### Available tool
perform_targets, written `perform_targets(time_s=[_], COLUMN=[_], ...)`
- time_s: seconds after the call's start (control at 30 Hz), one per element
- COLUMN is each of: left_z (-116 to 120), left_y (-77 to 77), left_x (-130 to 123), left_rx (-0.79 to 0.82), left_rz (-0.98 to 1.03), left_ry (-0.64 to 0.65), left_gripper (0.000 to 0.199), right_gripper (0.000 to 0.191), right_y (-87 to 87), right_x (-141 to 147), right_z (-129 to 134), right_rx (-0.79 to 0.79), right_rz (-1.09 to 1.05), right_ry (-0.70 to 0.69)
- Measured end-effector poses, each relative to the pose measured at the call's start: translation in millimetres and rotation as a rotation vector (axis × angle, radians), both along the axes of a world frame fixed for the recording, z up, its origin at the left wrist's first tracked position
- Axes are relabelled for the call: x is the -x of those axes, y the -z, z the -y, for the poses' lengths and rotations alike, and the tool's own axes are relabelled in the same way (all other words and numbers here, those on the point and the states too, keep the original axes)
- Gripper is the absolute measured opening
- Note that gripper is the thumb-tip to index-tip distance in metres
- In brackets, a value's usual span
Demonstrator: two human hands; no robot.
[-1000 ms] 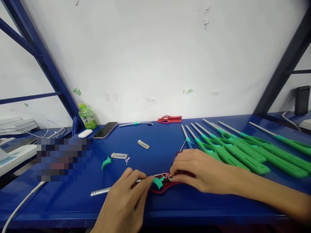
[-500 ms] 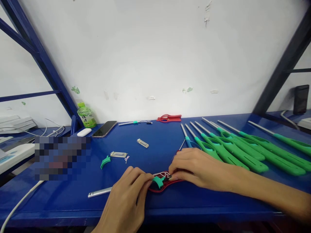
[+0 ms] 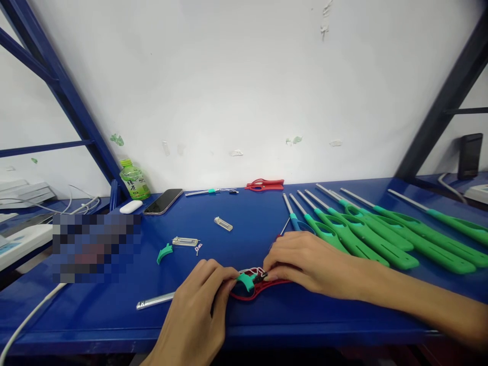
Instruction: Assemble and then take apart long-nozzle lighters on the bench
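A red lighter shell [image 3: 247, 297] lies near the table's front edge, with white wires and a small black part [image 3: 260, 277] at it. My left hand [image 3: 202, 305] pinches a green trigger piece [image 3: 247, 281] over the shell, thumb and finger at its left end. From under this hand a metal tube [image 3: 154, 301] sticks out to the left. My right hand [image 3: 301, 259] has its fingertips closed on the black part and covers the right portion of the shell.
Several green lighters [image 3: 362, 239] lie at the right. Clear plastic pieces [image 3: 185, 242], a loose green trigger [image 3: 164, 252], a phone [image 3: 163, 202], a bottle [image 3: 134, 180] and another red shell [image 3: 267, 185] are on the blue table [image 3: 213, 325].
The green trigger piece and my left fingertips have shifted slightly up and left. My right hand stays at the black part, and the whole view has moved a little.
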State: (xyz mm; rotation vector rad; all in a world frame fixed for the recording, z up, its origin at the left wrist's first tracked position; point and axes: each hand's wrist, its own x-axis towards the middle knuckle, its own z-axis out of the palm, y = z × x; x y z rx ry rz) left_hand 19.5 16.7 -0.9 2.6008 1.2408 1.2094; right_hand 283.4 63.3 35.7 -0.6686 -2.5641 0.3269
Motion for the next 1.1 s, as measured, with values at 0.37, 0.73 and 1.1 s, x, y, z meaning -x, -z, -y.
perform_targets(time_s=[0.37, 0.73, 1.1], left_z=[0.0, 0.4, -0.1], left_y=[1.3, 5.5, 5.7], left_x=[-0.3, -2.3, -3.8], left_rx=[-0.014, -0.096, -0.125], left_rz=[-0.013, 0.002, -0.043], left_ry=[0.017, 0.028, 0.046], left_gripper=[0.021, 0.023, 0.025], right_gripper=[0.03, 0.024, 0.019], right_y=[3.9, 8.6, 8.2], right_x=[2.9, 3.8, 4.8], right_z=[0.9, 1.1, 2.5], right_rx=[-0.015, -0.055, -0.062], right_rz=[-0.049, -0.044, 0.0], right_ry=[-0.032, -0.036, -0.036])
